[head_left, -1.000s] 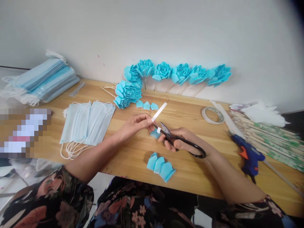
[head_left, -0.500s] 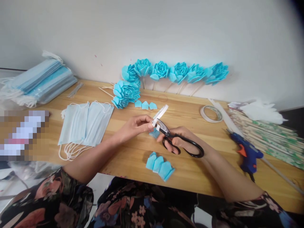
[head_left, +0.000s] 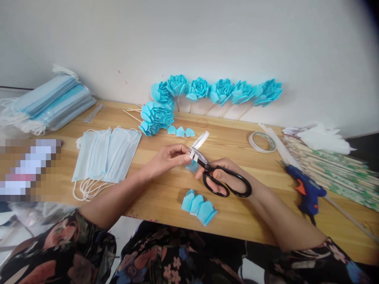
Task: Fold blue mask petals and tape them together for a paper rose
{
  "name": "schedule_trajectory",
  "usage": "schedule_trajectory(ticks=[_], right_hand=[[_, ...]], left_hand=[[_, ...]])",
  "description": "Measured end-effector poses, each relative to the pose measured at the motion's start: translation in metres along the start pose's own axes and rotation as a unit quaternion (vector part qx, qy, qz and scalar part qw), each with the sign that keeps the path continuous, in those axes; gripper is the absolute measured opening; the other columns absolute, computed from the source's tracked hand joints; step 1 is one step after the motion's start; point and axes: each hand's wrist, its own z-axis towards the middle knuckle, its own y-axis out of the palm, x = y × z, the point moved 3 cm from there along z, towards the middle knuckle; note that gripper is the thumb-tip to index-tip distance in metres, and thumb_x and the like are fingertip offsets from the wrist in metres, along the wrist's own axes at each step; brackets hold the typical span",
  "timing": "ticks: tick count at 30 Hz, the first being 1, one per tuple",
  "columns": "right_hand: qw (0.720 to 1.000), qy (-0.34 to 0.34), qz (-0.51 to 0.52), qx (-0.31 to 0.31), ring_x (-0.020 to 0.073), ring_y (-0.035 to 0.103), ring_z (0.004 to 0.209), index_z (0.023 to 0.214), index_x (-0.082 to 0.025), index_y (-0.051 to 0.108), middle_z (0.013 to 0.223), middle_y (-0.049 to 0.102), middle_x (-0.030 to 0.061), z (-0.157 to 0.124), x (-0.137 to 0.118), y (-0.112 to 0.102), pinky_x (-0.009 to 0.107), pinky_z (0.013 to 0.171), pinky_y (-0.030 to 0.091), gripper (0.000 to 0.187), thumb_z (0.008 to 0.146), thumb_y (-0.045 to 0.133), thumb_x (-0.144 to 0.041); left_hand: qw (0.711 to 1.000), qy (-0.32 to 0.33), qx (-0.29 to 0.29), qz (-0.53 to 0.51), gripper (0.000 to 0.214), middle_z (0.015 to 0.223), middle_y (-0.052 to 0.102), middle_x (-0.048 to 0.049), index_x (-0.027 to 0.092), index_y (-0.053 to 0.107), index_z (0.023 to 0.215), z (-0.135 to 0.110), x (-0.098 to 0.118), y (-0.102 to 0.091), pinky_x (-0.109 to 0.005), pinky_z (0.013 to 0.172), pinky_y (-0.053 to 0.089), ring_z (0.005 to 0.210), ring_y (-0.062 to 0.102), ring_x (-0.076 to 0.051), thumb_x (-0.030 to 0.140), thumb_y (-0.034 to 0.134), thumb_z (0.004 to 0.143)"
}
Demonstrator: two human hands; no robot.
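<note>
My left hand [head_left: 174, 157] is closed in a pinch on a narrow white strip [head_left: 200, 141], whose bent upper part sticks up past the fingertips. My right hand [head_left: 220, 173] grips black-handled scissors [head_left: 242, 189], fingers through the loops. The blades point at the left fingertips and meet the white strip there. Whether they have cut through it, I cannot tell. Just below the blades, a light-blue piece [head_left: 192, 165] lies on the table, partly hidden. Closer to me rests a group of folded blue petals [head_left: 197, 207]. Three small blue petals [head_left: 180, 131] sit in a row beyond my hands.
Blue flowers [head_left: 220, 91] on sticks lean along the wall. Flat masks [head_left: 97, 154] and a mask stack [head_left: 50, 102] lie left. Rightward are a tape roll [head_left: 262, 142], a blue glue gun [head_left: 304, 187] and bundled sticks [head_left: 331, 169]. The wooden table [head_left: 154, 205] ends near my lap.
The scissor handles have come closer together and the blades have closed further at the white strip. My left hand stays almost in place.
</note>
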Motion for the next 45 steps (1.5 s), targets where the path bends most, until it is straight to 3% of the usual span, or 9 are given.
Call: schedule_trajectory(ticks=[14,19,25,29,32,34,37,40,45], right_hand=[[0.998,-0.048,-0.008,0.048,0.0037,0.034,0.033,0.098,-0.008,0.07,0.049,0.05,-0.0067,0.007,-0.004,0.001,0.019,0.033,0.025,0.068,0.084,0.06,-0.074],[0.997,-0.011,-0.073,-0.001,0.0052,0.045,0.042,0.096,-0.014,0.073,0.058,0.056,-0.0055,0.003,-0.009,0.004,0.018,0.039,0.033,0.046,0.076,0.076,-0.055],[0.954,-0.126,-0.143,0.23,0.0061,0.047,0.045,0.099,-0.015,0.074,0.06,0.054,-0.0053,-0.017,-0.021,-0.038,0.019,0.043,0.038,0.038,0.079,0.074,-0.048],[0.933,-0.128,-0.162,0.294,0.0063,0.045,0.039,0.103,-0.014,0.074,0.052,0.05,-0.0066,-0.02,-0.015,-0.065,0.022,0.046,0.043,0.044,0.084,0.067,-0.053],[0.932,-0.111,-0.178,0.297,0.0076,0.051,0.042,0.101,-0.016,0.074,0.057,0.057,-0.0039,-0.016,-0.009,-0.073,0.02,0.043,0.039,0.039,0.083,0.067,-0.049],[0.932,-0.102,-0.19,0.291,0.0086,0.054,0.045,0.101,-0.017,0.074,0.063,0.06,-0.0023,-0.014,-0.006,-0.075,0.019,0.042,0.039,0.036,0.081,0.07,-0.047],[0.937,-0.091,-0.189,0.279,0.0099,0.055,0.047,0.1,-0.018,0.074,0.064,0.062,-0.0016,-0.011,-0.003,-0.074,0.02,0.043,0.041,0.036,0.078,0.073,-0.047],[0.946,-0.073,-0.181,0.26,0.0109,0.054,0.046,0.1,-0.018,0.074,0.063,0.061,-0.0011,-0.008,-0.001,-0.072,0.022,0.041,0.04,0.04,0.075,0.075,-0.05],[0.948,-0.058,-0.193,0.245,0.0114,0.051,0.044,0.099,-0.019,0.074,0.06,0.058,-0.0014,-0.005,-0.001,-0.067,0.024,0.042,0.038,0.045,0.075,0.074,-0.057]], left_hand=[[0.998,0.049,0.027,0.034,0.033,0.084,0.071,-0.0053,0.015,0.072,0.089,0.005,-0.003,-0.009,-0.029,0.078,0.051,0.077,0.064,-0.015,0.048,0.075,0.085],[0.984,0.072,0.092,0.138,0.033,0.076,0.067,-0.0028,0.016,0.073,0.083,0.009,0.0,-0.012,-0.026,0.065,0.044,0.068,0.057,-0.014,0.049,0.071,0.086],[0.915,0.153,0.03,0.372,0.024,0.084,0.072,-0.0067,0.017,0.077,0.092,0.048,0.009,0.023,-0.028,0.069,0.041,0.073,0.059,-0.016,0.037,0.063,0.093],[0.88,0.194,-0.014,0.432,0.017,0.107,0.074,-0.0131,0.016,0.077,0.097,0.092,-0.003,0.053,-0.031,0.082,0.046,0.098,0.066,-0.024,0.02,0.063,0.088],[0.902,0.17,0.011,0.397,0.03,0.124,0.07,-0.0131,0.017,0.074,0.112,0.105,-0.004,0.058,-0.032,0.087,0.048,0.107,0.065,-0.026,0.017,0.063,0.083],[0.932,0.117,0.077,0.334,0.025,0.107,0.074,-0.0109,0.016,0.075,0.105,0.1,0.003,0.05,-0.03,0.079,0.048,0.091,0.066,-0.022,0.023,0.061,0.085],[0.982,0.033,0.114,0.148,0.027,0.093,0.072,-0.0073,0.015,0.073,0.102,0.081,0.017,0.039,-0.025,0.06,0.043,0.07,0.059,-0.014,0.034,0.061,0.086],[0.993,0.024,0.111,0.023,0.032,0.095,0.07,-0.0068,0.015,0.072,0.101,0.063,0.032,0.037,-0.023,0.056,0.042,0.072,0.058,-0.013,0.042,0.067,0.083],[0.991,0.025,0.121,0.043,0.027,0.081,0.066,-0.0043,0.014,0.071,0.083,0.054,0.035,0.037,-0.021,0.056,0.039,0.069,0.054,-0.011,0.042,0.073,0.079]])
